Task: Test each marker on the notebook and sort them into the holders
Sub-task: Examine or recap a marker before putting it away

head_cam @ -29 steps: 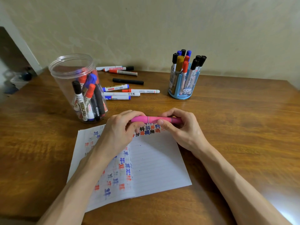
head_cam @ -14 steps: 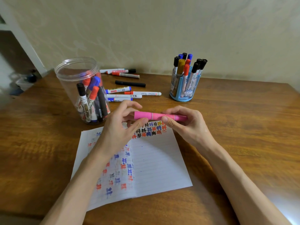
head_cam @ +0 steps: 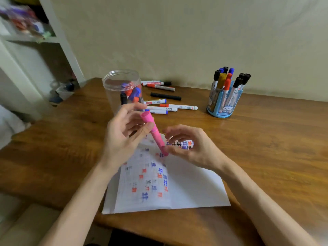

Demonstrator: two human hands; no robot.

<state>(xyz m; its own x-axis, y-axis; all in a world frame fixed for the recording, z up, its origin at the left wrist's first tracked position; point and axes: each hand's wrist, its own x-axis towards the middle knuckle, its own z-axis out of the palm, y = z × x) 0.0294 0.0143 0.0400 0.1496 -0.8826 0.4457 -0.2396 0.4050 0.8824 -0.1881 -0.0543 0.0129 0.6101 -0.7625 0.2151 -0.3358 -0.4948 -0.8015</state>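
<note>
Pink marker [head_cam: 156, 135]: likely light, stiff, smooth. Left hand [head_cam: 122, 139] fingers clasped mid-barrel; right hand [head_cam: 191, 148] touched lower end, grip unclear.

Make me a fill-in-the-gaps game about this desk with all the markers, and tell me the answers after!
1. The left hand holds a ____ marker.
2. The blue holder stands to the ____ of the clear jar.
3. The lined pages covered in coloured test marks belong to a ____.

Missing words: pink; right; notebook.
</note>
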